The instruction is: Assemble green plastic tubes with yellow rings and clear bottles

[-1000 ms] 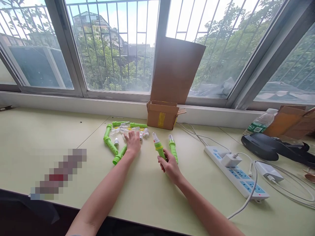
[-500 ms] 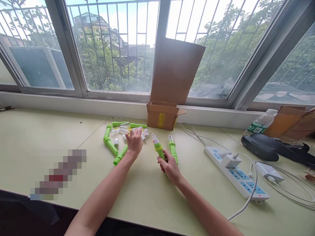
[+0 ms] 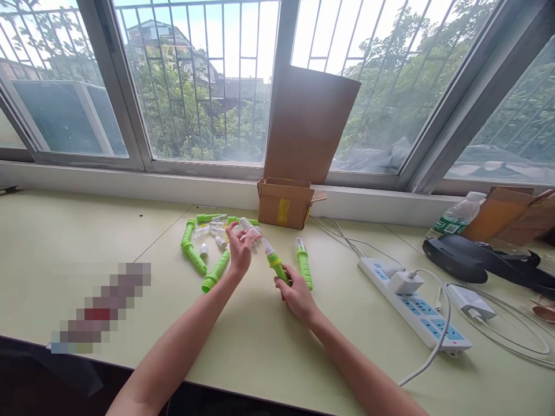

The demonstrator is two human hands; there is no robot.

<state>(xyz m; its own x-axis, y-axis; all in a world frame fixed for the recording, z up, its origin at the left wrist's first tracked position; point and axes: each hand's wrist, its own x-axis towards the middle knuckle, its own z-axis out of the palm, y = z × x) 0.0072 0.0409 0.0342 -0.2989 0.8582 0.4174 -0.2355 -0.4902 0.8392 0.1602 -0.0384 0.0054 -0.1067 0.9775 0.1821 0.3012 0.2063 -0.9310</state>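
Pinched in my left hand (image 3: 240,251) is a clear ribbed plastic cap (image 3: 248,225), raised above the table. My right hand (image 3: 295,292) is closed round a green tube-shaped handle (image 3: 275,264) with a yellow ring and a whitish tip, tilted up to the left. The cap and this tip are close but apart. Just right of my right hand lies another green handle (image 3: 305,268) with a clear cap on its end. Left of my left hand are a loose green handle (image 3: 215,271), a small white-and-clear piece (image 3: 203,250) and several clear plastic parts (image 3: 202,232).
More green handles (image 3: 193,254) lie at the left of the pile. Behind stands an open cardboard box (image 3: 284,203) against the window sill. To the right are a white power strip (image 3: 411,306) with cables, a plastic bottle (image 3: 457,216) and a black strapped object (image 3: 455,258).
My left hand has come up from the pile of clear parts with a clear cap in it. My right hand and its green handle have shifted slightly left.
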